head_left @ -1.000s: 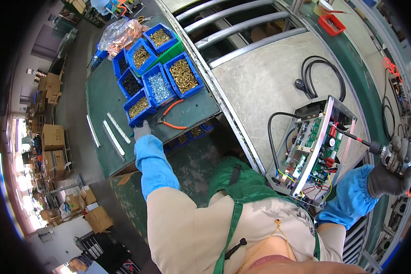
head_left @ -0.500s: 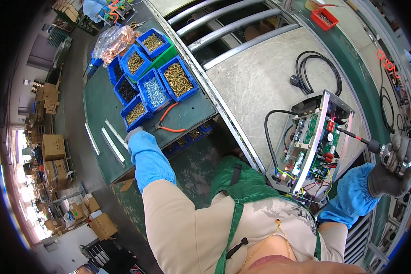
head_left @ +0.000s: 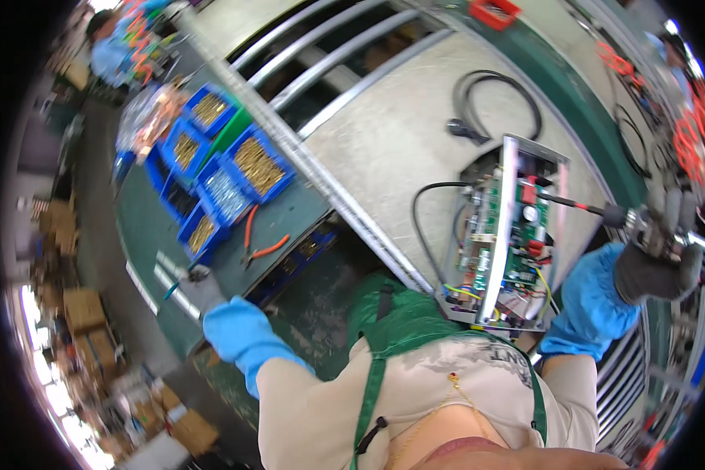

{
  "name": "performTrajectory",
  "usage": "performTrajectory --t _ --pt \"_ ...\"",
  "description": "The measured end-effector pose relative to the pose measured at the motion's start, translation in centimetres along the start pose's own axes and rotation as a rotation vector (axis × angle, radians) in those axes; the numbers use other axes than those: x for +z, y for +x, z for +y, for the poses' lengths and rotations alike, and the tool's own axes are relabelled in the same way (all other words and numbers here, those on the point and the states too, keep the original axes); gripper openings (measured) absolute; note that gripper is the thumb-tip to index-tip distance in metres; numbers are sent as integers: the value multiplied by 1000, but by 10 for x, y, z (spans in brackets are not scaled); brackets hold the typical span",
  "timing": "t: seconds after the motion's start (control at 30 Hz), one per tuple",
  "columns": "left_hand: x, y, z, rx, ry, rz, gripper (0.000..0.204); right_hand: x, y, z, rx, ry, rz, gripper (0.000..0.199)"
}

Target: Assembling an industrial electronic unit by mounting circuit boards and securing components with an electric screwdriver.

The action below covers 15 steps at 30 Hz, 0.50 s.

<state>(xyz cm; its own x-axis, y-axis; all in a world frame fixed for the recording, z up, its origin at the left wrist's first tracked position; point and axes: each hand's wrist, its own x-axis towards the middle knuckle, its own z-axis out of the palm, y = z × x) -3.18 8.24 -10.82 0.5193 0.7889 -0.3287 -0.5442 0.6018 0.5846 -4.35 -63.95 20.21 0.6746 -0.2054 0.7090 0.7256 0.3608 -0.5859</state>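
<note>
My right hand (head_left: 659, 262), in a dark grey glove, is closed around a power screwdriver (head_left: 634, 222). Its long bit points left into an opened metal-cased device (head_left: 503, 235) with green circuit boards, beside a red part; whether the tip touches is unclear. My left hand (head_left: 200, 291), gloved in grey, is over the green bench at the left, beside white strips (head_left: 178, 291). Its fingers look pinched together, with something small and dark at the tips, too blurred to name. Just ahead of it is a blue bin (head_left: 204, 233) of brass-coloured fasteners.
Several more blue bins (head_left: 256, 164) hold brass, silver and black small parts. Orange-handled pliers (head_left: 262, 247) lie at the bench edge. A coiled black cable (head_left: 536, 102) rests on the metal table (head_left: 392, 149). At the far left a co-worker (head_left: 113, 55) is in blue sleeves.
My left hand has come back from the fastener bin toward me, its fingers now showing. My right hand still holds the screwdriver at the device. The whole view has shifted.
</note>
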Motion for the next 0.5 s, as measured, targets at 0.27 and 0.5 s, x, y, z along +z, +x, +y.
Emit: performTrajectory --t 0.27,0.5 --pt "269 -283 -140 -87 676 -1066 24 22 -7 -7 -135 -108 43 55" --pt "328 -396 -232 -23 822 -1734 19 17 -5 -9 -210 -190 107 57"
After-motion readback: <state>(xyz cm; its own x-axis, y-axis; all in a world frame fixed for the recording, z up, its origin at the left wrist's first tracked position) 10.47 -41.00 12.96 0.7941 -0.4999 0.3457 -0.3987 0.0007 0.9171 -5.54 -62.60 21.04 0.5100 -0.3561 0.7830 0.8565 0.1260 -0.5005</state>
